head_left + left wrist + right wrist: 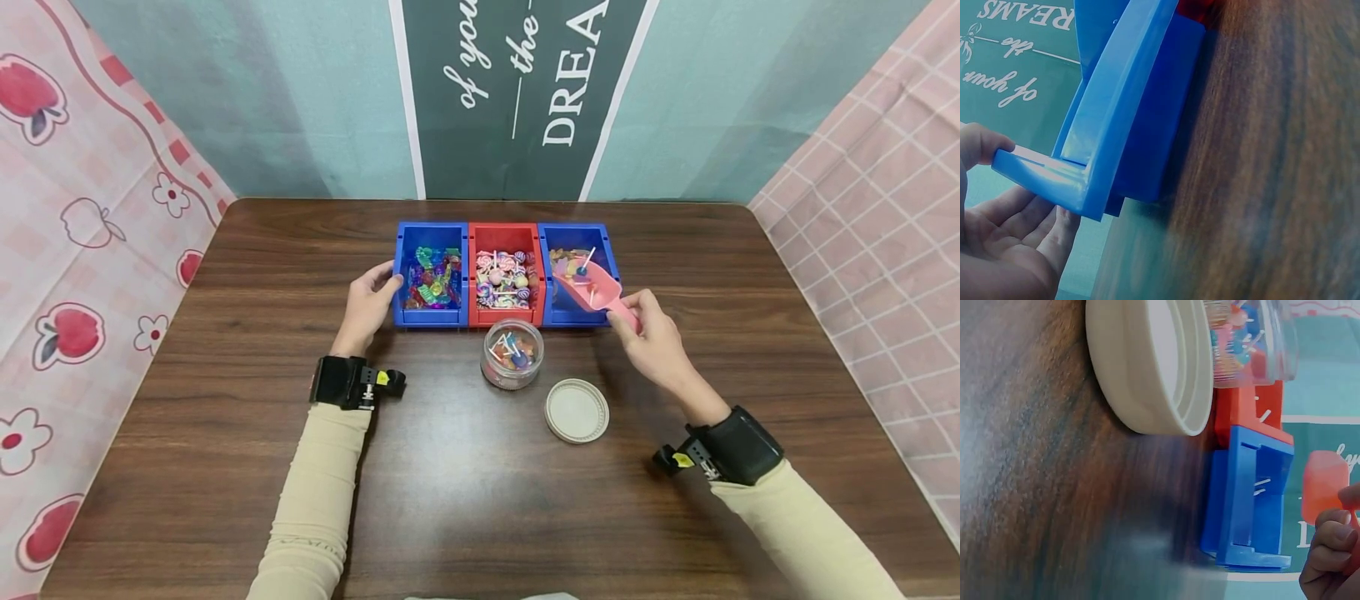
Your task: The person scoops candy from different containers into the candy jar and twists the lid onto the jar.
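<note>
Meanwhile, scoop (604, 293) was gripped in R hand (654, 337) over R bin (572, 318), w/ lollipops (582, 271) prob. inside; L bin (431, 318) was pinched by L hand (366, 303); jar (507, 380) was seen btwn. hands.

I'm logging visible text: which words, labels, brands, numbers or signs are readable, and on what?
"of your": white script, dark green panel.
"the": same panel.
"DREA" in the head view, "REAMS" in the left-wrist view: one partly visible word, same panel.
Yellow wrist tags: any marks are too small to read.
No numbers or brands can be read.
</note>
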`<state>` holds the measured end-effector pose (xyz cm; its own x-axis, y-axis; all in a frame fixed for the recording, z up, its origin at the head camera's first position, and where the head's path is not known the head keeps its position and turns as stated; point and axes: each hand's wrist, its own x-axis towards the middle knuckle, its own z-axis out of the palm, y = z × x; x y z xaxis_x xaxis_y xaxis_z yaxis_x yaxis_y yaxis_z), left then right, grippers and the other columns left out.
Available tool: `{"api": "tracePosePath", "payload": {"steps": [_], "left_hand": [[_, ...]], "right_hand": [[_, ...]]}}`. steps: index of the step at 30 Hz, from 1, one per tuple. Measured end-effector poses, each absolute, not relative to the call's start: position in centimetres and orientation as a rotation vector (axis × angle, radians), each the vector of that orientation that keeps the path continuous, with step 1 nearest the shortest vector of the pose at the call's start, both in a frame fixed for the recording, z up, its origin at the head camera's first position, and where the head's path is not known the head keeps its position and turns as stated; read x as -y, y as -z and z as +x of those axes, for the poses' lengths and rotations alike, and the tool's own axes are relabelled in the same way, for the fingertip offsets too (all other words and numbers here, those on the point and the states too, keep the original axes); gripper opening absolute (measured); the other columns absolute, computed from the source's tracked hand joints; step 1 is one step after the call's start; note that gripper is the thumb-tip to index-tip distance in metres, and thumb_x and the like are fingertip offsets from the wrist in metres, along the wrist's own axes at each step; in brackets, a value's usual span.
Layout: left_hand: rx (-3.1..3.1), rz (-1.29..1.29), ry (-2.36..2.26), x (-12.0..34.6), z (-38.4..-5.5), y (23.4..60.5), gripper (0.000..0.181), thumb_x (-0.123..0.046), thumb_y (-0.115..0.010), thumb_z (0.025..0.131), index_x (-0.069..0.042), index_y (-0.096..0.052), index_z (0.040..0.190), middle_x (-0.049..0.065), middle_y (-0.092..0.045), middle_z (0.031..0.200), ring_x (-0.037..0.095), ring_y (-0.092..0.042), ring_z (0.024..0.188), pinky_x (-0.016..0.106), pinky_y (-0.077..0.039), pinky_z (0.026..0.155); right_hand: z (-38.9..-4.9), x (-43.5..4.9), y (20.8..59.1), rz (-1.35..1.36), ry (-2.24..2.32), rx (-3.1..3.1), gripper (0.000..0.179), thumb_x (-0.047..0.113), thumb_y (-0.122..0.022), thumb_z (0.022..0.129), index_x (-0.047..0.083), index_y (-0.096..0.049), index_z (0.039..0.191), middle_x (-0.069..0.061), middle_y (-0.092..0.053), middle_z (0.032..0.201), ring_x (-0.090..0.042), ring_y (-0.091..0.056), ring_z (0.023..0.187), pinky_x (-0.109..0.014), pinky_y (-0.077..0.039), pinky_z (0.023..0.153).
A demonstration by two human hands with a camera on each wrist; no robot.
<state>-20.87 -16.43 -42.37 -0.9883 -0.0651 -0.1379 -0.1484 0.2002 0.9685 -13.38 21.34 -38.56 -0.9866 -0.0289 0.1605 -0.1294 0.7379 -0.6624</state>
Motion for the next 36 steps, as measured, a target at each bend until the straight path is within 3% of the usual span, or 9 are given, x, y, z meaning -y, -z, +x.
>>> {"api": "tracePosePath", "payload": {"steps": [13, 26, 36], "left_hand": [[-2.392, -0.232, -1.932, 16.8, -21.0, 42.5, 0.046, -0.022, -0.05, 0.1, -0.003, -0.045, 0.142, 0.017, -0.052, 0.143, 0.027, -0.051, 0.129, 0.041, -0.041, 0.113], [-2.376, -0.234, -1.949, 16.7, -20.9, 42.6, 0.045, -0.02, -0.049, 0.1, -0.002, -0.045, 0.141, 0.018, -0.052, 0.143, 0.027, -0.051, 0.129, 0.04, -0.041, 0.114], [-2.408, -0.182, -1.981, 16.3, -20.8, 42.5, 0.044, -0.02, -0.051, 0.099, 0.0, -0.049, 0.138, 0.021, -0.056, 0.137, 0.022, -0.055, 0.119, 0.04, -0.045, 0.109]], "right_hand": [[-11.9, -21.8, 37.7, 0.381, -1.213, 2.82, 0.017, 0.005, -0.064, 0.09, 0.0, -0.053, 0.103, 0.008, -0.045, 0.065, -0.001, -0.038, 0.056, -0.021, -0.033, 0.048], [-11.3, -22.2, 37.5, 0.695, -1.231, 2.854, 0.015, -0.001, -0.069, 0.083, 0.005, -0.056, 0.087, 0.006, -0.044, 0.062, -0.001, -0.038, 0.055, -0.02, -0.032, 0.047], [-11.6, -23.0, 37.2, 0.831, -1.138, 2.88, 0.018, 0.001, -0.071, 0.081, 0.01, -0.057, 0.09, 0.007, -0.055, 0.066, 0.001, -0.042, 0.058, -0.019, -0.033, 0.05]]}}
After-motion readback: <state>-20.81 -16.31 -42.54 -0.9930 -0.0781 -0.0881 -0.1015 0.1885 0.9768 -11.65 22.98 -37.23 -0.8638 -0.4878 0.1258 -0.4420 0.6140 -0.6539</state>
